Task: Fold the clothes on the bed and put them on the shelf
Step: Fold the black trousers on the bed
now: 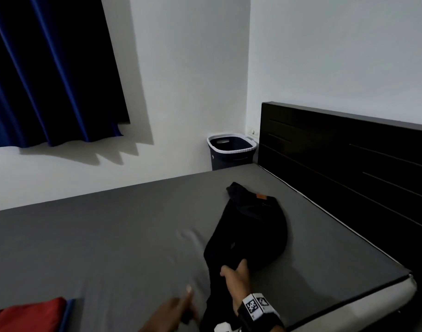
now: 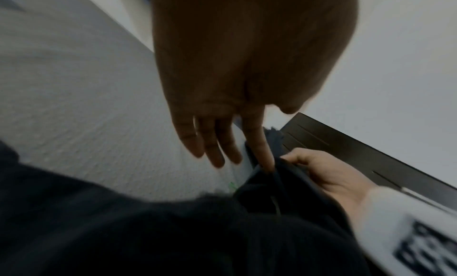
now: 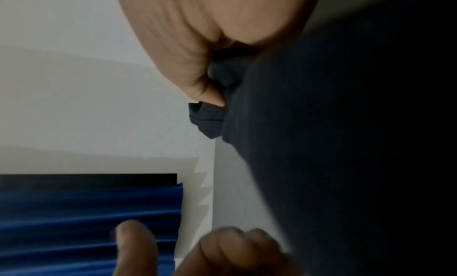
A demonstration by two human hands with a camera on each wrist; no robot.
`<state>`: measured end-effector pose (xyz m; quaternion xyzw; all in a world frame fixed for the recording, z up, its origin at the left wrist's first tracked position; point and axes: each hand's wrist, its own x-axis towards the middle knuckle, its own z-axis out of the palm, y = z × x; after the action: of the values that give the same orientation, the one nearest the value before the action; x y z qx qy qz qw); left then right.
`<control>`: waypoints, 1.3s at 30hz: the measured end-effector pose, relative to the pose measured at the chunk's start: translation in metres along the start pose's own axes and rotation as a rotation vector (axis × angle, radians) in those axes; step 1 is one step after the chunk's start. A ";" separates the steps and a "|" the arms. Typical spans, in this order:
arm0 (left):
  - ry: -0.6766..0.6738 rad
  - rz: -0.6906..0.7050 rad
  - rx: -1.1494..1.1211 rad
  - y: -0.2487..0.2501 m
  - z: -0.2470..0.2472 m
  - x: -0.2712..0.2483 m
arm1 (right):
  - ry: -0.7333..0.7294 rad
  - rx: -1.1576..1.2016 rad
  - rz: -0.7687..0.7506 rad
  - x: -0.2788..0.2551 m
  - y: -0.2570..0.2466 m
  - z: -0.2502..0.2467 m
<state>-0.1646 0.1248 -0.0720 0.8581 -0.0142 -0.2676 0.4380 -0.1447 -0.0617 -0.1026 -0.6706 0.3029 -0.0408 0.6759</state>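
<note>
Black jeans (image 1: 253,224) with a brown waist patch lie crumpled on the grey bed (image 1: 109,236), near the headboard side. My right hand (image 1: 236,271) grips a bunch of the jeans' fabric at their near end; in the right wrist view its fingers (image 3: 197,75) curl round the dark cloth (image 3: 321,124). Just left of it is my left hand (image 1: 179,307), blurred, with its thumb raised. In the left wrist view the left hand's fingers (image 2: 217,147) are straight, and the index finger (image 2: 264,153) touches the jeans (image 2: 272,192) beside the right hand (image 2: 329,174).
A folded red garment (image 1: 30,315) lies at the bed's near left corner with a blue one (image 1: 70,312) beside it. The dark headboard (image 1: 348,164) runs along the right. A dark laundry basket (image 1: 231,149) stands in the far corner, and a blue curtain (image 1: 49,68) hangs at left.
</note>
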 end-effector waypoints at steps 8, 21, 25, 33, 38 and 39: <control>-0.293 -0.090 -0.921 0.034 -0.016 0.009 | -0.577 -0.445 -0.269 -0.093 0.004 0.017; 0.069 0.176 -0.771 0.025 -0.027 -0.015 | 0.268 0.029 0.191 -0.008 0.031 -0.040; 0.013 0.151 -0.739 0.018 -0.036 -0.023 | 0.180 -0.327 -0.064 0.016 0.009 -0.037; 0.075 0.057 -0.760 -0.016 -0.050 -0.019 | -0.015 -1.143 -0.330 0.093 -0.033 -0.031; 0.279 0.097 -0.241 -0.044 -0.063 0.016 | -0.038 -1.138 -0.228 0.125 -0.037 -0.044; 0.299 0.116 -0.135 -0.045 -0.064 0.024 | -0.053 -1.122 -0.205 0.129 -0.035 -0.047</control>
<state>-0.1234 0.1939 -0.0866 0.8548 0.0197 -0.1115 0.5064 -0.0492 -0.1665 -0.1121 -0.9536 0.1945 0.0775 0.2164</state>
